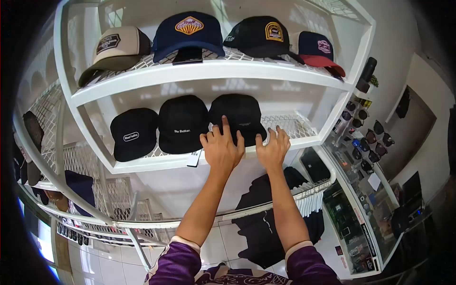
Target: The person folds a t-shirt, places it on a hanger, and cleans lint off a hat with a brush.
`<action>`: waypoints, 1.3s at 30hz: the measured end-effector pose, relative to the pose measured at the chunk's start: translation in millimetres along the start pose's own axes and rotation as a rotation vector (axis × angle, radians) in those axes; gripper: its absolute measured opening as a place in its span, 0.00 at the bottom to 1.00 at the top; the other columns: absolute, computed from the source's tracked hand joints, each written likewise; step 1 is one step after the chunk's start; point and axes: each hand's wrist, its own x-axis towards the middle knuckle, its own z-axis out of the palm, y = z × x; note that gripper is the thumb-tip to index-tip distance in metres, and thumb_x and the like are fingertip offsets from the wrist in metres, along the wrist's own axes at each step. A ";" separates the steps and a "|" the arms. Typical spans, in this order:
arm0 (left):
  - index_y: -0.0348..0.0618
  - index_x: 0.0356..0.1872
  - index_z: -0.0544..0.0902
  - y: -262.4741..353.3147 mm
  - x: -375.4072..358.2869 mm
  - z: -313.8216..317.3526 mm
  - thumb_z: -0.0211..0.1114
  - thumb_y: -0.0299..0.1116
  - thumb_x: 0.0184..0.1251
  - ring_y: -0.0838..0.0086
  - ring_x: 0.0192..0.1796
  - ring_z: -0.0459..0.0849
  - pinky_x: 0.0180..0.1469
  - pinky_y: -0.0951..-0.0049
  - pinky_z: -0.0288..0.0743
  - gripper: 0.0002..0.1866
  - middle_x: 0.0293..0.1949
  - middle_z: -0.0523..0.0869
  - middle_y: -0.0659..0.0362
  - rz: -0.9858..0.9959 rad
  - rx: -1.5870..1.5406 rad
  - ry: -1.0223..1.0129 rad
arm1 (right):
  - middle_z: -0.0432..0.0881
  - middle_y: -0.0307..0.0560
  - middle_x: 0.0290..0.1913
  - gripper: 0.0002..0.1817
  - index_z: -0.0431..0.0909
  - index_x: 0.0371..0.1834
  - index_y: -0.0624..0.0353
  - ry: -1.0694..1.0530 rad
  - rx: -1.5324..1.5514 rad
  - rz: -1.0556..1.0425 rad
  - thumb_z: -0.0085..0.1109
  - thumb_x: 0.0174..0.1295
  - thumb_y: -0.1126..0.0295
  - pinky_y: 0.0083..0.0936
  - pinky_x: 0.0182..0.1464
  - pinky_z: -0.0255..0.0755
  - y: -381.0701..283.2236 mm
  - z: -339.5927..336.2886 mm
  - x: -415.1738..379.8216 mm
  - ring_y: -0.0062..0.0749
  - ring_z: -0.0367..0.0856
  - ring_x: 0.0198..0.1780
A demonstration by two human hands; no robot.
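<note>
On the lower shelf three black caps sit in a row. My left hand is over the brim of the rightmost black cap, fingers spread, its index fingertip on the cap's front. My right hand is open at the shelf's front edge, thumb at that cap's right side and fingers raised apart. Left of my hands is the middle black cap with white lettering, and a white tag hangs below its brim. Farthest left sits a black cap with an oval patch.
Several caps stand on the upper shelf, among them a navy cap. Below, black shirts hang from a curved white rail. Sunglasses and a glass display case are at the right. More wire racks stand left.
</note>
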 end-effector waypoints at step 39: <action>0.28 0.67 0.82 182.1 -147.4 -112.1 0.72 0.27 0.75 0.86 0.35 0.74 0.39 0.83 0.71 0.24 0.33 0.79 0.67 -0.364 -1.427 -0.808 | 0.71 0.30 0.35 0.35 0.64 0.82 0.63 0.238 0.728 0.883 0.67 0.73 0.76 0.18 0.37 0.82 65.3 -346.6 -148.7 0.11 0.76 0.33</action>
